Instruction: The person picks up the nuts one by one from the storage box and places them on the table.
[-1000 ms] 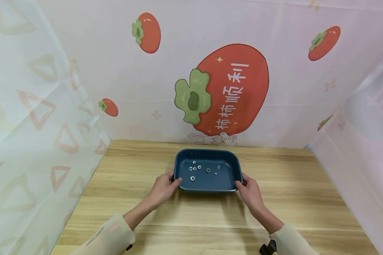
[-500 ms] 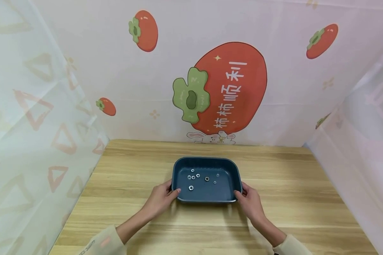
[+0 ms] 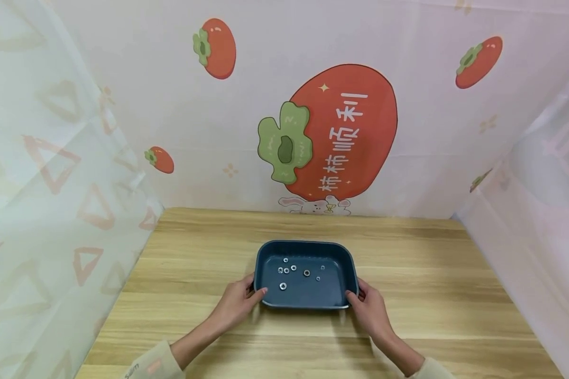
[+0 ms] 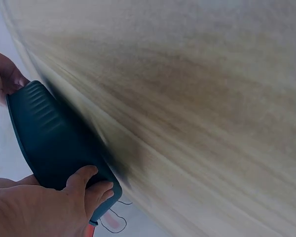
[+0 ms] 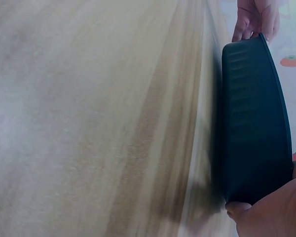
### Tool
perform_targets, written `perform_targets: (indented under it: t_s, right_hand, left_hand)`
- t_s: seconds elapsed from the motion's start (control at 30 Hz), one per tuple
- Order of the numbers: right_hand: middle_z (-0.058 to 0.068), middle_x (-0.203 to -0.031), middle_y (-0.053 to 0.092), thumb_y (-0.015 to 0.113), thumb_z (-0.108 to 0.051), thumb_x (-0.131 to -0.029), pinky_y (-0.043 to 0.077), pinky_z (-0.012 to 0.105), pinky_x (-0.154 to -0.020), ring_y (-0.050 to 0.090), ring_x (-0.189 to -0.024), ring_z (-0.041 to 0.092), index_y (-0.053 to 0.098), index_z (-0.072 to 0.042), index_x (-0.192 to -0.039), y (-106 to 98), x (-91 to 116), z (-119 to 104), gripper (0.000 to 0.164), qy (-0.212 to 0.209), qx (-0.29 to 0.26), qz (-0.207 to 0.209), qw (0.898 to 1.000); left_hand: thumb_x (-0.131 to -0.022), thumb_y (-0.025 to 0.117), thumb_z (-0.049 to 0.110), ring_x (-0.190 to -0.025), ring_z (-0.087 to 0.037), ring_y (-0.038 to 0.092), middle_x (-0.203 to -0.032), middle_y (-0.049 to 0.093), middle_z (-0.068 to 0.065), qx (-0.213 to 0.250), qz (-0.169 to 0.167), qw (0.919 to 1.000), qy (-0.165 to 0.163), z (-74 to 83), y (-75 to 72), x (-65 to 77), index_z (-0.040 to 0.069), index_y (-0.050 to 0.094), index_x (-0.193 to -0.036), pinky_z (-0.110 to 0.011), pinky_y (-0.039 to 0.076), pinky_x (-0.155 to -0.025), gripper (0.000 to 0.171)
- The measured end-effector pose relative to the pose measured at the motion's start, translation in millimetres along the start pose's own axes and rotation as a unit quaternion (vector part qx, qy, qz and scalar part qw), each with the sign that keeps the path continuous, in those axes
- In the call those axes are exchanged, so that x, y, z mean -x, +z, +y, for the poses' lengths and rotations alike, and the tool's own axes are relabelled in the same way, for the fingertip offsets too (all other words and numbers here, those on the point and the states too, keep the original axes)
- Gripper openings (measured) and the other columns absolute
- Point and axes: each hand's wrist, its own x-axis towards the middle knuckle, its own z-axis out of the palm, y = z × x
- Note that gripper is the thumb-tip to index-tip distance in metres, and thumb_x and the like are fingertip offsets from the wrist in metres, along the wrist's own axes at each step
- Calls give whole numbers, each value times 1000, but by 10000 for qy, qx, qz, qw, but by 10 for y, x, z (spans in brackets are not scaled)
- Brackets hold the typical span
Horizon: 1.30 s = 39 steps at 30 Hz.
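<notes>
Head camera: above the tray (image 3: 313,297), facing forward and down. Wrist cameras: low and close at its near side, sharing its outer wall (image 4: 49,138).

Right grip (image 5: 274,210) on dark tray (image 5: 255,118)

Small silvery metal nuts (image 3: 283,286) lay in the dark-blue rectangular tray (image 3: 308,248), the left hand (image 3: 237,301) at its left, the right hand (image 3: 371,310) at its right, the pale wooden table (image 3: 194,252) beneath, the white printed backdrop (image 3: 208,121) behind.
</notes>
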Motion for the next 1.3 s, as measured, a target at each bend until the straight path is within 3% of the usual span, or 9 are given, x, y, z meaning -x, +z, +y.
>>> perform_targets:
  t_s: [0.47,0.67,1.13,1.3]
  right_hand:
    - [33,-139,62,60,-2,-102,59,33,-96,66,-126,38,50,14,-148,32,33,55,49,10,194,19,9998]
    - [33,-146,57,60,-4,-102,51,45,-107,59,-136,41,50,12,-148,23,41,53,50,-4,384,26,9993]
    - [30,-148,56,63,-9,-103,44,53,-114,53,-142,41,50,9,-150,-20,37,68,51,-97,515,-74,9986]
    - [29,-149,56,65,-16,-104,43,56,-116,54,-141,41,48,7,-152,-47,29,60,56,-63,544,-120,9984]
  left_hand:
    - [-103,69,12,-123,-39,67,-131,68,-31,-49,-179,9998,47,-103,26,33,-12,56,-144,-39,59,-96,50]
    - [-102,72,16,-124,-42,66,-135,65,-32,-9,-260,9997,-48,-117,9,24,-13,53,-145,-39,58,-97,56]
    - [-99,76,21,-122,-40,69,-136,65,-32,86,-174,9994,-274,-135,-24,26,-11,57,-142,-38,58,-96,57]
    - [-100,75,21,-129,-42,64,-144,58,-33,291,-168,9984,-452,-108,-81,27,-11,53,-147,-37,57,-98,61]
